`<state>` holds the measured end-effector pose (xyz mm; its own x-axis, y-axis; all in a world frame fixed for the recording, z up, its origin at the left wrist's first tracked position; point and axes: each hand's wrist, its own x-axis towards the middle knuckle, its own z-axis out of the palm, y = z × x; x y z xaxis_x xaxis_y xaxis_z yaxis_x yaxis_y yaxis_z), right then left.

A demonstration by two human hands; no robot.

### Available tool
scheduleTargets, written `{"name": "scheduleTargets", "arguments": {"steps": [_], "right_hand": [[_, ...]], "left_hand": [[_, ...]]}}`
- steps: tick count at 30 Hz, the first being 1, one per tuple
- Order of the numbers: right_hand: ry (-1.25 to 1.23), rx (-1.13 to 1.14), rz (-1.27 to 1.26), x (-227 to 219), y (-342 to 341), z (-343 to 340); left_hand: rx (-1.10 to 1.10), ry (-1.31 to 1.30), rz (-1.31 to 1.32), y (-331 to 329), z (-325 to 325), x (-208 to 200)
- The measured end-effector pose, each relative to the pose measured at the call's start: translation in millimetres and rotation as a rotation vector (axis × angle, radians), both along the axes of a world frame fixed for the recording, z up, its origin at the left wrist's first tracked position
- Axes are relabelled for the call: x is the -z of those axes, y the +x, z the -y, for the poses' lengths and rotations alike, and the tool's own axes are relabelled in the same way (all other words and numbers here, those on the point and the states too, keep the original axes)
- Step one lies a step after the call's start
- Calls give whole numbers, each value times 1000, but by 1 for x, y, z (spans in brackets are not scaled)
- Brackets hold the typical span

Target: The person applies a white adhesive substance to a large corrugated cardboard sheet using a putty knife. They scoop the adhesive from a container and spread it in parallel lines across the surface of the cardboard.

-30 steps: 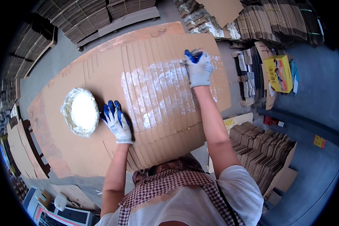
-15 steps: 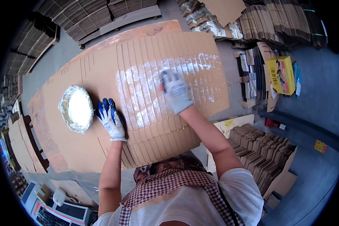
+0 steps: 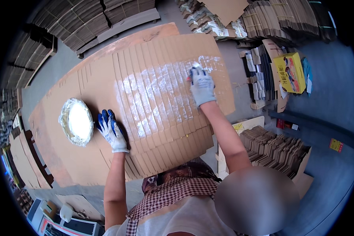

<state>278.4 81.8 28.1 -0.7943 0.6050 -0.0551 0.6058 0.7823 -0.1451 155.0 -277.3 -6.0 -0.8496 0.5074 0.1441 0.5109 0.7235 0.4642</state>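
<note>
Fanned, overlapping cardboard sheets (image 3: 157,145) lie across a work surface in front of me. A wet, whitish, glue-like coating (image 3: 145,90) is smeared over their strips. My right hand (image 3: 202,86), in a white glove with blue fingers, is closed over the far right part of the coating. Something with a bit of red and a white edge shows at its fingers; the rest is hidden. My left hand (image 3: 112,131), gloved alike, rests on the cardboard with fingers stretched out, holding nothing. Just left of it stands a round bowl (image 3: 63,122) lined with crinkled film, holding a bright white substance.
Bundled cardboard stacks (image 3: 86,23) stand beyond the table, with more flat stacks (image 3: 287,17) at far right. A yellow printed box (image 3: 289,72) sits right. Upright folded cardboard (image 3: 271,145) is near my right elbow. A grey machine (image 3: 72,226) is at lower left.
My right hand has moved right and slightly farther away over the coated strips. My left hand stays by the bowl, and the whole view has shifted a little.
</note>
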Motion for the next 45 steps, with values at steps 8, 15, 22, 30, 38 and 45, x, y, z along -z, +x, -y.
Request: {"name": "scheduleTargets", "arguments": {"steps": [8, 15, 22, 30, 38, 45], "right_hand": [[116, -180, -59, 6, 19, 12], [-254, 331, -380, -25, 38, -22], [-252, 367, -417, -10, 16, -10], [-720, 494, -1051, -3, -40, 7], [-203, 530, -647, -5, -39, -21], [-119, 499, -496, 3, -20, -47]], "left_hand": [[17, -14, -19, 0, -6, 0], [-5, 15, 16, 0, -5, -1], [-10, 37, 16, -1, -1, 4], [7, 17, 11, -1, -5, 1], [-8, 8, 8, -1, -1, -5], [14, -22, -30, -1, -1, 1]]}}
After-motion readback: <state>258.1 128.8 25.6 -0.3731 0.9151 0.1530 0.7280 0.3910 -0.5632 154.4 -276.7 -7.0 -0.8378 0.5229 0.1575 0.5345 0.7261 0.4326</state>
